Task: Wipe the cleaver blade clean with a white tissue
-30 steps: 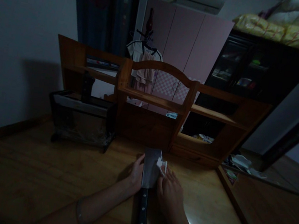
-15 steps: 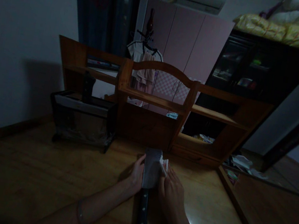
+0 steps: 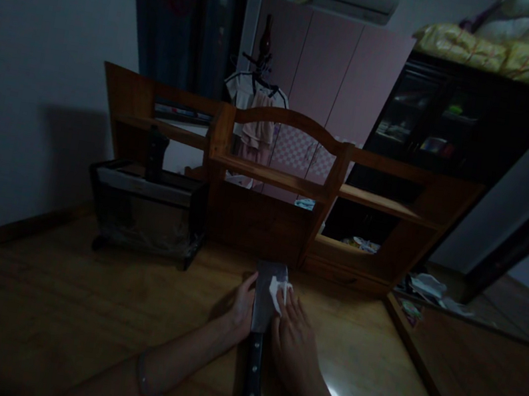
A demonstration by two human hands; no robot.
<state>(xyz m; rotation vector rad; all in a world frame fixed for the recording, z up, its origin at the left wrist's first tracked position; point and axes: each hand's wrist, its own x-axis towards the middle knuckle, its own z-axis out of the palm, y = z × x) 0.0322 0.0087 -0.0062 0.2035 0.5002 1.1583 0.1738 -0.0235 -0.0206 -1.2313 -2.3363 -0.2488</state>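
Note:
A cleaver [image 3: 259, 315] with a broad grey blade and a black riveted handle points away from me over the wooden tabletop. My left hand [image 3: 242, 309] grips the blade by its left edge, its fingers partly hidden behind the steel. On the right side of the blade, my right hand [image 3: 295, 332] presses a crumpled white tissue [image 3: 279, 294] flat against the metal. The fingers of that hand lie close together over the tissue and cover part of it.
A black knife block [image 3: 144, 218] with a black-handled knife in it stands at the left. Behind the hands rises a wooden shelf unit [image 3: 260, 224] along the far side of the wooden tabletop [image 3: 99, 305]. A raised edge [image 3: 426, 380] runs down the right.
My right hand has moved left with the tissue, from the blade's right edge onto its face. My left hand and the cleaver stay almost in place.

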